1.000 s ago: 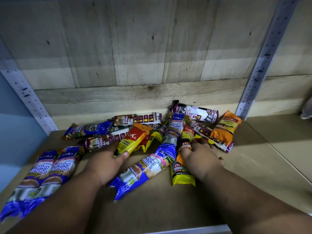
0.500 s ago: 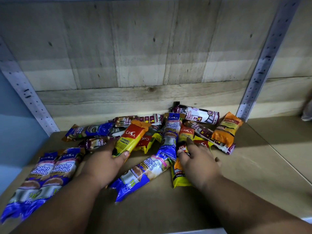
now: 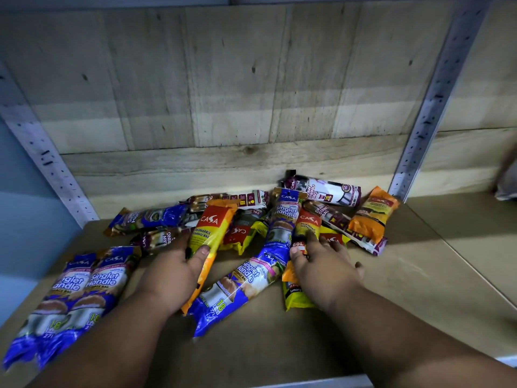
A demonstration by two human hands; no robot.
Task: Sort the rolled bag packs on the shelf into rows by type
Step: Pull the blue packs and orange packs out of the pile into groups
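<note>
Head view: a person is sorting rolled bag packs on a wooden shelf (image 3: pixel 363 317), working into a mixed heap (image 3: pixel 279 219) lying against the shelf's back board (image 3: pixel 223 169). The left hand (image 3: pixel 170 275) is gripping a yellow-and-orange degradable pack (image 3: pixel 211 236), thumb pressing on its face and fingers curling round its left edge, at the left side of the heap. The right hand (image 3: pixel 324 270) is lying across a second yellow pack (image 3: pixel 299 292) at the near right side of the heap, its fingers spread and fairly straight, touching rather than clasping; whether the thumb is pinching the pack cannot be told. Two blue singlet-handle packs (image 3: pixel 81 287) are already lying side by side, well left of the heap, apparently the first row. A third blue pack (image 3: pixel 237 284) is lying slantwise between the hands, just in front of the heap, and a fourth (image 3: pixel 285 219) is lying on the heap's middle. Draw-string packs (image 3: pixel 324 189) are resting at the back of the heap, an orange pack (image 3: pixel 372 214) at its right edge.

Judging by the grip, the step is pulling out the yellow type. Lifting each pack clear instead of dragging it should be keeping the overlapping neighbours from scattering. Starting the new row parallel to the blue pair, well away from the heap, should be keeping the types apart.
</note>
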